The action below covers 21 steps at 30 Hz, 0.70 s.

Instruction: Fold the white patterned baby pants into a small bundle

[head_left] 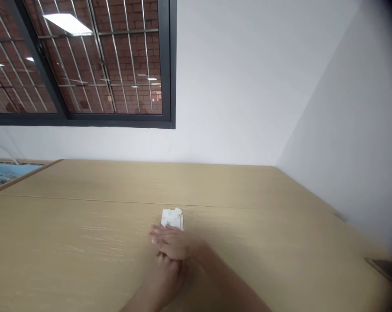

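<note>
A small folded white piece with tiny printed figures (pixel 172 216) lies on the wooden tabletop (pixel 85 242). Whether it is cloth or paper I cannot tell. My right hand (pixel 176 244) reaches in from the right and lies across my left hand (pixel 166 273), its fingers stretched out to the left and covering the near edge of the white piece. My left hand comes from below; its knuckles and thumb side show, while its fingers are hidden under my right hand. Anything beneath the two hands is out of sight.
A seam (pixel 118 201) runs across the tabletop behind the white piece. A white wall (pixel 228 86) and a dark-framed barred window (pixel 169 65) stand behind. Light blue material (pixel 14 169) lies beyond the table's left edge. A dark recess (pixel 386 268) is at the right.
</note>
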### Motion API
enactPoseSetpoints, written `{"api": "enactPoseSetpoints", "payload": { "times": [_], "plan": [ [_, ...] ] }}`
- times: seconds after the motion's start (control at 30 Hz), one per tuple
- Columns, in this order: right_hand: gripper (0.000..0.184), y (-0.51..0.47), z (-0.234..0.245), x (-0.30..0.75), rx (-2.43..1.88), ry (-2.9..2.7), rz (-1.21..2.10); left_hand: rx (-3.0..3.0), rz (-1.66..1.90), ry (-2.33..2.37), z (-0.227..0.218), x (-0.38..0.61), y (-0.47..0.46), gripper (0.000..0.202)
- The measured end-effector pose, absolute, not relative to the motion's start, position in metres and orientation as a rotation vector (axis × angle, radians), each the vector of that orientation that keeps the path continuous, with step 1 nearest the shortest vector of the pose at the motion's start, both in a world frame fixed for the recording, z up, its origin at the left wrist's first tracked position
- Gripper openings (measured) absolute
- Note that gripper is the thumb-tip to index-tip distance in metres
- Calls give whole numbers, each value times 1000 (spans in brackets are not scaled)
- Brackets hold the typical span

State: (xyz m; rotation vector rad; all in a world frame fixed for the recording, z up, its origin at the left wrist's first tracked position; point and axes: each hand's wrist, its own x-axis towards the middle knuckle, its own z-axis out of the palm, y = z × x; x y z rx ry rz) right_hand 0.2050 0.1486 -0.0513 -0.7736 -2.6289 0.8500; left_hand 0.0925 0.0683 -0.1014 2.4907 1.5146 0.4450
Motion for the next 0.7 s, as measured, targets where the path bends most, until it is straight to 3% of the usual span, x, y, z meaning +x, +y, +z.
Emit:
{"api": "enactPoseSetpoints", "payload": {
  "times": [0.13,0.37,0.47,0.6,0.7],
  "plan": [
    [45,159,-72,218,-875,-2632,696,2518,520,1456,-106,89,71,41],
    [50,201,-81,245,-917,-2516,326,2534,640,1488,-132,89,78,69],
    [50,208,-83,246,-961,-2517,336,2491,662,1458,-118,86,80,63],
    [55,204,-88,249,-1085,-2470,326,2307,710,1495,-82,66,90,36],
    [58,196,-92,253,-1248,-2312,313,2231,767,1712,-71,46,103,36]
  ]
}}
